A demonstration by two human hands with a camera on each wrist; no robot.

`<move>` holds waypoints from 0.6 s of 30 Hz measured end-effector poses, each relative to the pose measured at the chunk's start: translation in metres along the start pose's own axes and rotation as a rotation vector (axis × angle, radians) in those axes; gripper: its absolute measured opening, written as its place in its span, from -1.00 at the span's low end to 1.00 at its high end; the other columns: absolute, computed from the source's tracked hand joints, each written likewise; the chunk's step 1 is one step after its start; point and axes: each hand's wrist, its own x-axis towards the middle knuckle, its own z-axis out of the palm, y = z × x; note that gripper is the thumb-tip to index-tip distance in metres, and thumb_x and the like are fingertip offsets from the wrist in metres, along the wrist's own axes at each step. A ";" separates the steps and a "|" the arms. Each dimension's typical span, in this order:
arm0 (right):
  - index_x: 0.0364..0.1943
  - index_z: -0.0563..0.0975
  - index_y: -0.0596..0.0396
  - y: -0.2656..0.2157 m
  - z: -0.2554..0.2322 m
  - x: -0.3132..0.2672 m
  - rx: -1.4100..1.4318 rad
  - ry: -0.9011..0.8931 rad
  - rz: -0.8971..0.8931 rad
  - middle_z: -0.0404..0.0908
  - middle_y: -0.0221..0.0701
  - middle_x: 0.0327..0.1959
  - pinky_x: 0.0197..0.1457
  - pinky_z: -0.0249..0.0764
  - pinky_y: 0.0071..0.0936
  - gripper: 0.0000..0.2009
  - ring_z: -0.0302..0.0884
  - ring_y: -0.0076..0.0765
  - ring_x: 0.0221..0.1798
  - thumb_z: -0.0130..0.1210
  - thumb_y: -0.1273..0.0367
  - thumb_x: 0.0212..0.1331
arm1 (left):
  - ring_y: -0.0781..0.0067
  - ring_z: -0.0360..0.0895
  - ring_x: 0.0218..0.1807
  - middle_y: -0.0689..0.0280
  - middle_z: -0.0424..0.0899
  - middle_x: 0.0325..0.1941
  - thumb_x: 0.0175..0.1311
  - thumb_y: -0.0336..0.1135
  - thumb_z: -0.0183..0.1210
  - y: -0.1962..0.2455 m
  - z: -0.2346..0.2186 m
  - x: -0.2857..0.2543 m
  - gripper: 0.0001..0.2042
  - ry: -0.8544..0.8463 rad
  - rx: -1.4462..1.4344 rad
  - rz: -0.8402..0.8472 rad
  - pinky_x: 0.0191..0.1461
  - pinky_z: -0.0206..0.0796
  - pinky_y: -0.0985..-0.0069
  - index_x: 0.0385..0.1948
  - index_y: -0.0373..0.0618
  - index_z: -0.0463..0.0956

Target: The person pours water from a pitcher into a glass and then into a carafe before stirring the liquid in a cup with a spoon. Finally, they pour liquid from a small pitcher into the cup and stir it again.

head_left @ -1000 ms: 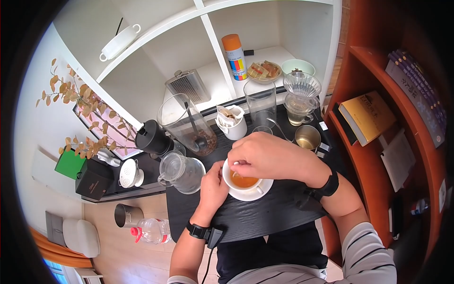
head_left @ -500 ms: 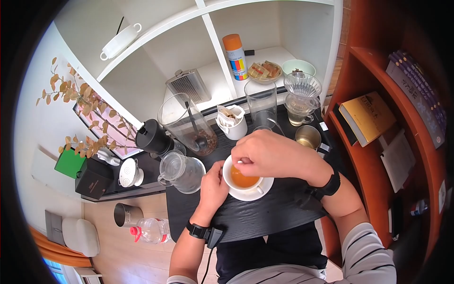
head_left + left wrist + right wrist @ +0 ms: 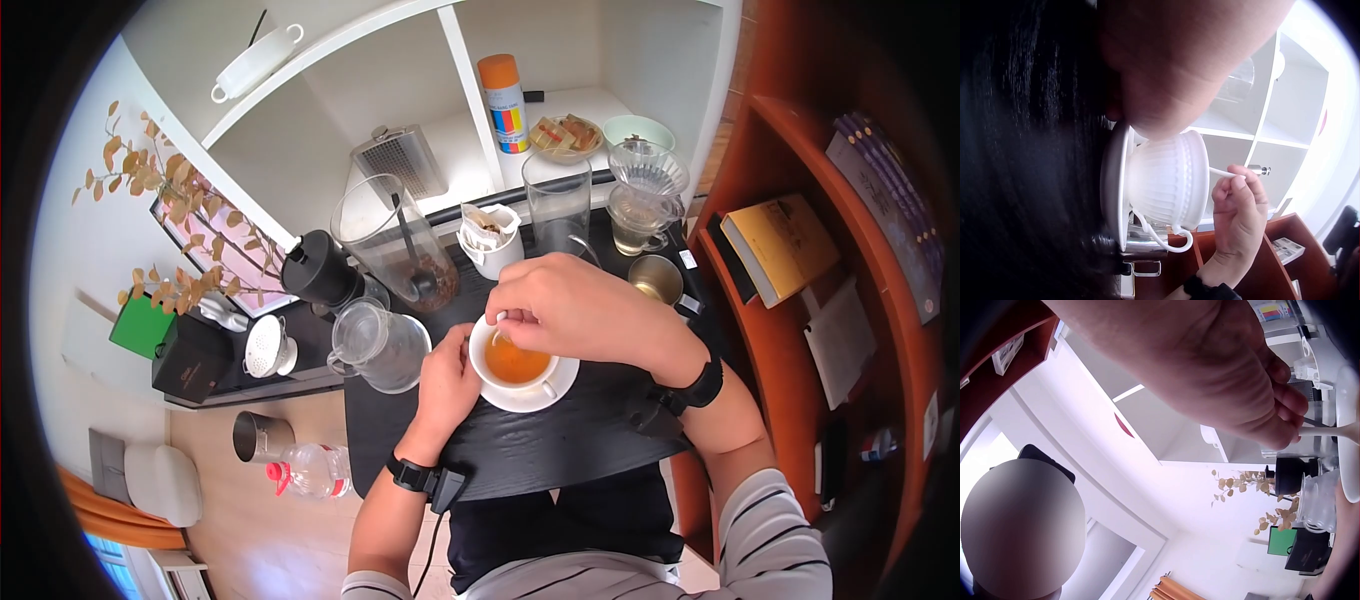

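A white cup [image 3: 1166,178] of amber tea [image 3: 515,360] stands upright on a white saucer [image 3: 535,402] at the black table's near part. My right hand [image 3: 570,310] is above the cup's far rim, pinching the end of a thin white spoon [image 3: 1322,431] between thumb and fingers; the spoon's lower end dips into the cup. At the left side of cup and saucer, my left hand [image 3: 447,385] lies with its thumb side against the cup wall. Its other fingers are mostly hidden, so I cannot tell whether they curl round the saucer.
Left of the cup stands a lidded glass jug [image 3: 375,345]; behind are a tall glass container [image 3: 395,240] with a black scoop, a white mug [image 3: 492,250] with a drip bag, a glass cylinder [image 3: 557,205], a glass dripper [image 3: 645,180] and a metal cup [image 3: 655,275]. Shelves rise behind and right.
My right hand makes small shifts over the cup with the spoon. My left hand stays at the cup's side. The head view has tilted slightly, so the background sits higher.
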 end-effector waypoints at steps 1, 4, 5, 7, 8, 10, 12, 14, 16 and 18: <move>-0.21 0.73 0.22 0.000 0.000 0.000 0.012 0.002 0.003 0.69 -0.16 -0.31 -0.11 0.60 -0.18 -0.84 0.72 0.05 -0.23 0.22 0.45 0.22 | 0.05 0.70 -0.39 0.05 0.69 -0.43 0.41 -0.45 0.19 0.000 0.000 0.000 -0.76 0.006 -0.007 -0.010 -0.25 0.49 0.28 0.06 -0.22 0.62; -0.19 0.73 0.21 0.003 0.002 0.002 0.067 0.041 -0.021 0.69 -0.17 -0.31 -0.13 0.60 -0.21 -0.85 0.70 0.03 -0.25 0.24 0.46 0.22 | -0.03 0.71 -0.36 0.02 0.69 -0.42 0.43 -0.47 0.15 0.003 -0.001 0.000 -0.77 0.007 0.004 0.002 -0.24 0.50 0.20 0.05 -0.21 0.61; -0.19 0.73 0.21 0.003 0.003 0.004 0.065 0.015 -0.020 0.69 -0.17 -0.31 -0.13 0.60 -0.21 -0.85 0.70 0.03 -0.25 0.24 0.46 0.22 | -0.03 0.71 -0.36 0.02 0.69 -0.42 0.43 -0.47 0.15 0.004 -0.001 0.000 -0.77 0.019 -0.013 -0.013 -0.24 0.50 0.20 0.05 -0.21 0.61; -0.17 0.73 0.20 0.003 0.005 0.005 0.020 0.080 -0.013 0.69 -0.22 -0.30 -0.17 0.59 -0.28 -0.86 0.70 -0.11 -0.28 0.25 0.47 0.24 | -0.08 0.71 -0.34 0.00 0.70 -0.41 0.43 -0.47 0.14 0.003 -0.002 0.000 -0.77 0.008 -0.016 -0.008 -0.21 0.51 0.17 0.05 -0.21 0.61; -0.17 0.73 0.20 0.003 0.006 0.005 0.013 0.053 -0.013 0.69 -0.22 -0.30 -0.17 0.59 -0.28 -0.86 0.70 -0.11 -0.28 0.25 0.47 0.24 | -0.13 0.71 -0.29 -0.02 0.72 -0.36 0.43 -0.48 0.13 0.002 -0.002 0.000 -0.78 0.005 -0.026 -0.021 -0.18 0.51 0.13 0.04 -0.20 0.61; -0.14 0.74 0.17 0.002 0.010 0.006 0.112 0.120 0.079 0.65 -0.31 -0.33 -0.24 0.52 -0.41 -0.86 0.62 -0.35 -0.35 0.27 0.47 0.28 | -0.15 0.71 -0.26 -0.04 0.72 -0.33 0.43 -0.48 0.12 0.000 -0.002 0.001 -0.79 0.008 -0.038 -0.031 -0.17 0.52 0.11 0.03 -0.20 0.61; -0.12 0.75 0.15 -0.002 0.011 0.002 0.117 0.116 0.113 0.63 -0.37 -0.33 -0.27 0.45 -0.49 -0.86 0.54 -0.47 -0.37 0.28 0.47 0.29 | -0.21 0.71 -0.18 -0.09 0.74 -0.25 0.43 -0.47 0.12 0.001 -0.004 0.000 -0.81 -0.003 -0.043 -0.029 -0.11 0.51 0.04 0.00 -0.20 0.61; -0.11 0.75 0.14 -0.003 0.013 -0.002 0.117 0.109 0.144 0.61 -0.43 -0.34 -0.30 0.38 -0.57 -0.86 0.47 -0.58 -0.39 0.29 0.48 0.29 | -0.22 0.71 -0.17 -0.10 0.74 -0.25 0.43 -0.46 0.12 0.004 -0.006 -0.001 -0.81 0.008 -0.044 -0.041 -0.09 0.51 0.03 -0.01 -0.21 0.60; -0.08 0.76 0.14 0.000 0.020 -0.010 0.127 0.210 0.197 0.59 -0.51 -0.33 -0.31 0.27 -0.64 -0.85 0.35 -0.69 -0.39 0.29 0.52 0.31 | -0.23 0.71 -0.15 -0.10 0.75 -0.24 0.44 -0.43 0.13 0.000 -0.006 0.000 -0.82 0.005 -0.011 -0.018 -0.06 0.52 -0.01 -0.03 -0.24 0.59; -0.07 0.77 0.15 0.008 0.027 -0.021 0.157 0.227 0.232 0.59 -0.54 -0.32 -0.31 0.26 -0.65 -0.85 0.34 -0.73 -0.38 0.29 0.53 0.33 | -0.17 0.71 -0.21 -0.05 0.74 -0.29 0.43 -0.44 0.13 -0.003 -0.005 -0.001 -0.80 0.029 -0.008 -0.010 -0.12 0.52 0.05 0.01 -0.22 0.59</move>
